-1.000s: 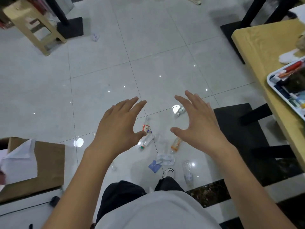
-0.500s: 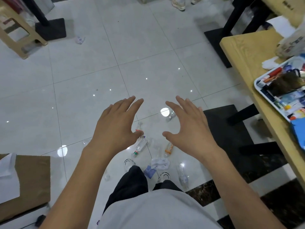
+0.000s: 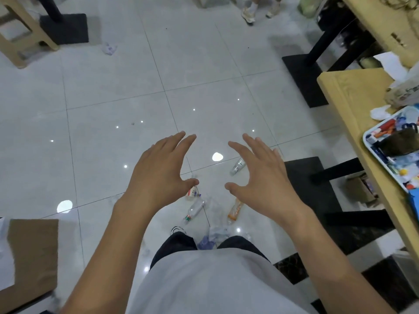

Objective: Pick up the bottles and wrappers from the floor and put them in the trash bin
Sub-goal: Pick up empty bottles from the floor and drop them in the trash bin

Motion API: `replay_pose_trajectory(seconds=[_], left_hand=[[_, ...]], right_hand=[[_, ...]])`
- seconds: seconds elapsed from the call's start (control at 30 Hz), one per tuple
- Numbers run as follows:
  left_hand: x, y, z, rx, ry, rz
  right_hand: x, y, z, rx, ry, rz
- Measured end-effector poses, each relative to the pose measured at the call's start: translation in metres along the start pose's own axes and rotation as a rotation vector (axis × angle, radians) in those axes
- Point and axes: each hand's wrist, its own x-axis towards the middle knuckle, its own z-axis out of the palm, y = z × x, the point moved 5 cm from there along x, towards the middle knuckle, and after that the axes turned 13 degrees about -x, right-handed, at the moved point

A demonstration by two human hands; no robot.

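- Two hands out front, left hand (image 3: 158, 177) and right hand (image 3: 260, 177). Fingers are spread and a bit bent, so the grip is loose on both and neither holds anything.
- Bottles are down on the floor (image 3: 108, 105) under them. There's a clear bottle (image 3: 194, 210), with an orange bottle (image 3: 234, 211) near it.
- Another one, the far bottle (image 3: 237, 166), pokes out past the right fingers.
- Something small with a red label (image 3: 191, 193) is half hidden by the left thumb, can't tell what it is.
- See-through wrapper (image 3: 214, 209) between the clear and orange ones, hard to make out.
- Bluish wrapper (image 3: 209, 240) is mostly hidden between the knees.
- Crumpled scrap (image 3: 108, 49) sits well away, top left.
- Brown box (image 3: 31, 257) is cut off at the left edge, can't tell if that's the bin.
- Table (image 3: 347, 96) is cut off on the right, and the tray (image 3: 371, 152) on it is a blurry jumble.
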Motion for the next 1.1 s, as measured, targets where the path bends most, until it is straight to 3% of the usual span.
replay_pose_trajectory(seconds=[0.23, 0.6, 0.87, 1.1], left_hand=[[0.01, -0.021, -0.027, -0.009, 0.038, 0.028], [0.065, 0.005, 0.002, 0.013, 0.06, 0.09], [0.139, 0.022, 0.073, 0.009, 0.182, -0.069], [0.259, 0.074, 0.161, -0.059, 0.11, -0.157]], right_hand=[[0.024, -0.01, -0.005, 0.005, 0.054, 0.025], [0.071, 0.027, 0.006, 0.008, 0.045, 0.03], [0.143, 0.139, 0.017, 0.049, -0.055, -0.009], [0.225, 0.274, 0.028, -0.053, -0.209, -0.032]])
